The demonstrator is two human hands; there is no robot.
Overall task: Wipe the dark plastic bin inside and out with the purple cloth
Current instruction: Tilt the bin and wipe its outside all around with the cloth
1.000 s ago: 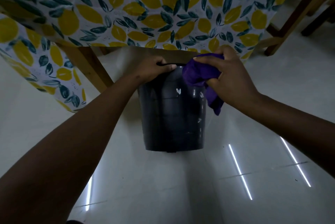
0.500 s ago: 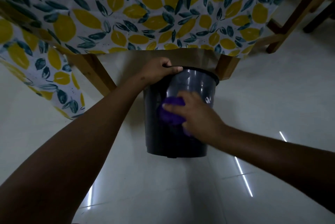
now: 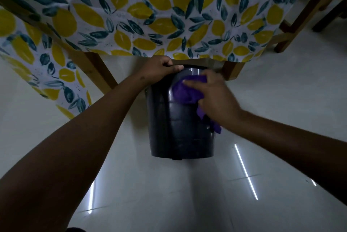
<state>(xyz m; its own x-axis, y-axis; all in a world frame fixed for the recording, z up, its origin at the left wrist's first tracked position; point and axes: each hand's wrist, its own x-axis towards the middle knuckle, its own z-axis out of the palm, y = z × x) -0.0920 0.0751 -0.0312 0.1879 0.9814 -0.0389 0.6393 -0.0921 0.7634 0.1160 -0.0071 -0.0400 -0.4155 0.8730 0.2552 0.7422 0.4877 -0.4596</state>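
Observation:
The dark plastic bin (image 3: 174, 130) stands upright on the pale floor in the middle of the head view, its mouth tucked under the table's edge. My left hand (image 3: 159, 69) is closed over the near left part of its rim. My right hand (image 3: 216, 96) presses the bunched purple cloth (image 3: 185, 91) flat against the upper outer wall of the bin, just under the rim. A tail of the cloth hangs down past my wrist on the right. The bin's inside is hidden.
A table covered by a lemon-print cloth (image 3: 150, 15) overhangs the bin. Wooden table legs (image 3: 97, 74) stand left and right of the bin. Chair legs (image 3: 293, 30) are at the upper right. Glossy floor tiles (image 3: 187, 194) lie in front.
My right hand swept the cloth from the rim down to the bin's middle wall, then back up to just under the rim. My left hand kept its grip on the rim.

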